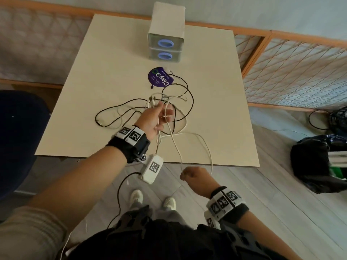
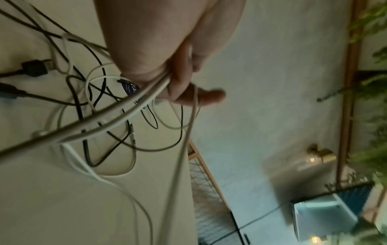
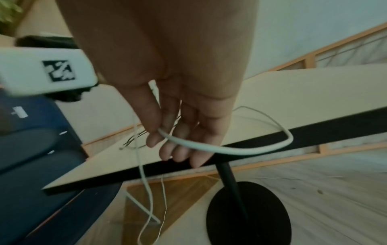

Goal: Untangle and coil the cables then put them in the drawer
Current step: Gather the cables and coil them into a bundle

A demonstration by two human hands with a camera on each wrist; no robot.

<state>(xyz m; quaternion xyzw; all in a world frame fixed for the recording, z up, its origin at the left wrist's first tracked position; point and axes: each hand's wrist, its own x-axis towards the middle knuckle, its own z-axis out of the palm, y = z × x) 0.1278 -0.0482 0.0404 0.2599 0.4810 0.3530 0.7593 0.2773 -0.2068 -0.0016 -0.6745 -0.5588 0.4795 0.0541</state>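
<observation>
A tangle of black cable [image 1: 120,106] and white cable [image 1: 204,145] lies mid-table in the head view. My left hand [image 1: 159,117] is raised over the tangle and grips several white strands with curled fingers; the left wrist view shows those white cable [image 2: 117,122] strands running out of the left hand [image 2: 178,79] above the black cable [image 2: 87,149]. My right hand [image 1: 191,175] sits just off the table's front edge, pinching a white loop. In the right wrist view, the right hand [image 3: 167,137] holds the white cable [image 3: 230,150] between thumb and fingers. A grey two-drawer unit [image 1: 166,44] with blue ring handles stands at the back, both drawers closed.
The beige table [image 1: 93,72] carries a purple round sticker [image 1: 161,77] near the drawers. A dark blue chair [image 1: 16,137] is to the left and black bags [image 1: 319,162] lie on the floor at right. A lattice fence [image 1: 300,72] runs behind. The table's black pedestal [image 3: 247,215] stands below.
</observation>
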